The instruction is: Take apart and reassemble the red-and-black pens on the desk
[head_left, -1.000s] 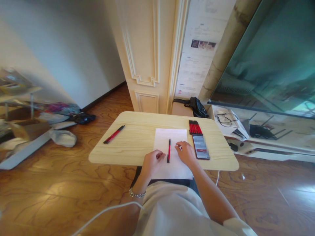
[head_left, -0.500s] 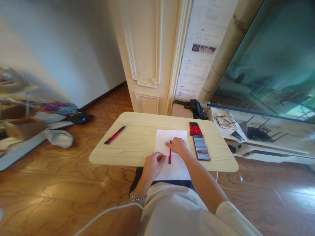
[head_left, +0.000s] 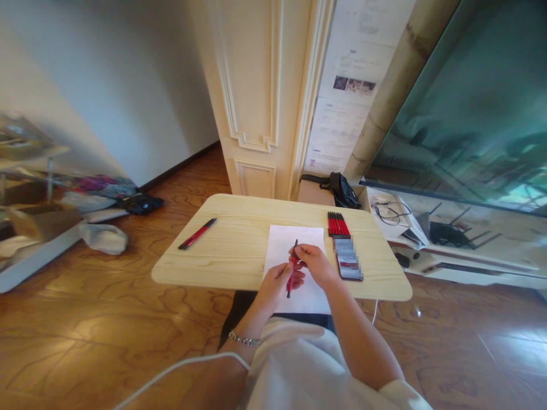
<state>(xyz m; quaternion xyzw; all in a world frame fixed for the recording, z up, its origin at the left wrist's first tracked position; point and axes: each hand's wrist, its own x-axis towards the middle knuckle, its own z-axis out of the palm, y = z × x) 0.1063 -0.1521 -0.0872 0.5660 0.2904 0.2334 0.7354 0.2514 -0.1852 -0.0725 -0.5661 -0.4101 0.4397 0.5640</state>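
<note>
A red and black pen [head_left: 292,267] is held just above a white sheet of paper [head_left: 294,242] on a small light wooden table [head_left: 231,250]. My right hand [head_left: 315,263] pinches the pen near its upper half. My left hand [head_left: 277,282] grips its lower half, fingers curled round it. Both hands meet over the middle of the sheet.
Another red pen [head_left: 197,233] lies alone at the table's left. A row of several red pens [head_left: 338,223] lies at the back right, with a phone [head_left: 347,259] just in front of it. A cream pillar, a bag and a glass TV stand are behind.
The pen lay flat on the paper a second ago. My right hand reached over and picked it up, and my left hand closed on it too; it is now lifted off the sheet.
</note>
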